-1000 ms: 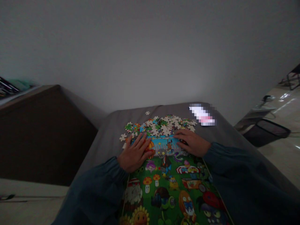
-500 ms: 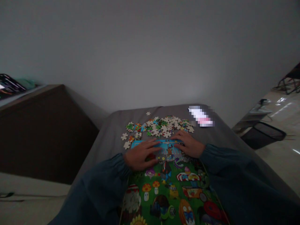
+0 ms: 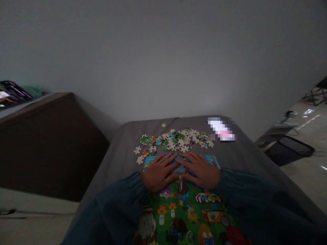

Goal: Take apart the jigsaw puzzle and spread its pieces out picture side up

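A colourful cartoon picture board lies in front of me, green over most of its face with a blue far edge. Flat across its far part rests my left hand, fingers stretched out and holding nothing. Beside it my right hand also lies spread on the board, its fingertips close to those of the left. Just beyond the board is a heap of jigsaw pieces, many with their pale backs up. Several loose pieces lie near the board's far left corner. The hands cover part of the printed picture.
A lit phone, its screen blurred, lies at the far right of the grey cloth surface. One stray jigsaw piece sits near the wall. A dark brown cabinet stands left, a dark chair right.
My right hand has drawn back from the edge of the jigsaw heap onto the board, nearer my left hand. My left hand has shifted slightly and spread flatter. The view has tilted a little.
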`<state>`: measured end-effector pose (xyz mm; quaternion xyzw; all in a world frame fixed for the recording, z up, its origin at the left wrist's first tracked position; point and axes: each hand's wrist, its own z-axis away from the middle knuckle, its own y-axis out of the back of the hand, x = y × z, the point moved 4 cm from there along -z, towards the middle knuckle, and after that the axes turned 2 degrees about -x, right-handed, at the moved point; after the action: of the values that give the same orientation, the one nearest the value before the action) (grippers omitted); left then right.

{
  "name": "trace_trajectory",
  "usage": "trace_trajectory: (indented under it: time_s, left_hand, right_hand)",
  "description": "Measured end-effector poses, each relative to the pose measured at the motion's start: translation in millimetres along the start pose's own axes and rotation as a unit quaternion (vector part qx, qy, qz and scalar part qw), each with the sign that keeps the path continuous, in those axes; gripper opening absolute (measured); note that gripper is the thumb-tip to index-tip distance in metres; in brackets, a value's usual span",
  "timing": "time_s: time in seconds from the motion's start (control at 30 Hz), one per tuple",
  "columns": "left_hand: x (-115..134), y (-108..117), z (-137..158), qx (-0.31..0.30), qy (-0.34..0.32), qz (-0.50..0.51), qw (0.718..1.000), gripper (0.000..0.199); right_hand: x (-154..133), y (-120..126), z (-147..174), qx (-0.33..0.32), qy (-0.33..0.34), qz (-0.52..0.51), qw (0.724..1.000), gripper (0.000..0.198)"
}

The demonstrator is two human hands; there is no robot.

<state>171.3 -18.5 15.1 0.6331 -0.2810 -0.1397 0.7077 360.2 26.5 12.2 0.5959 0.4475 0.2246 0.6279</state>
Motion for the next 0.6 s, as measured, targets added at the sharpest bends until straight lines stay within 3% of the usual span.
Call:
trace_trajectory:
  time_s: [0.23, 0.47, 0.6]
  left_hand:
    - [-8, 9, 1, 0.038, 0.032, -0.013, 0.999, 0.046]
    - [-17, 20, 6, 0.047, 0.015, -0.021, 0.999, 0.037]
    - [-41, 33, 16, 0.074, 0.08, -0.037, 0.993, 0.039]
  right_hand:
    - [36, 6, -1, 0.043, -0.073, 0.051, 0.995, 0.04]
    - [71, 22, 3, 0.072, 0.021, -0.038, 0.996, 0.042]
    - [89, 26, 8, 0.113, -0.064, 0.047, 0.99, 0.044]
